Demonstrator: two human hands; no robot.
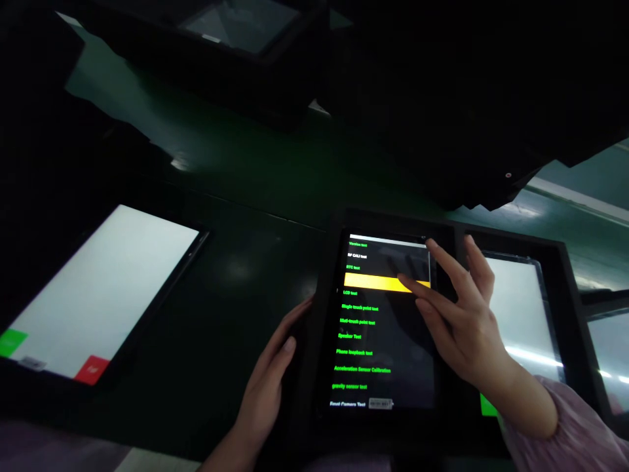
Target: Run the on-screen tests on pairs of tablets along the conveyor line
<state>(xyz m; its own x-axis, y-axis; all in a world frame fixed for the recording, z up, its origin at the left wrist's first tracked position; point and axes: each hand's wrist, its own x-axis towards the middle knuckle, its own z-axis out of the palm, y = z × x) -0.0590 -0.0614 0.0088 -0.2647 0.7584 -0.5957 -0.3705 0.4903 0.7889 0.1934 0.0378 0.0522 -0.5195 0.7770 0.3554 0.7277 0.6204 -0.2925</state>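
Observation:
A tablet (pixel 383 328) lies in a black tray (pixel 447 419), its dark screen listing tests in green and white text. One row near the top is highlighted yellow. My right hand (pixel 462 314) is over the tablet's upper right with fingers spread, a fingertip at the yellow row. It holds nothing. My left hand (pixel 270 380) rests along the tray's left side, its fingers partly hidden behind the edge and its thumb showing. Beneath and behind my right wrist, a second tablet (pixel 521 301) with a white screen sits in the tray's right compartment.
At the left lies another tablet (pixel 113 288) with a white screen and green and red corner boxes. A further screen (pixel 614 354) shows at the right edge. Beyond the dark table (pixel 236 262), one more tablet (pixel 246 23) is at the top.

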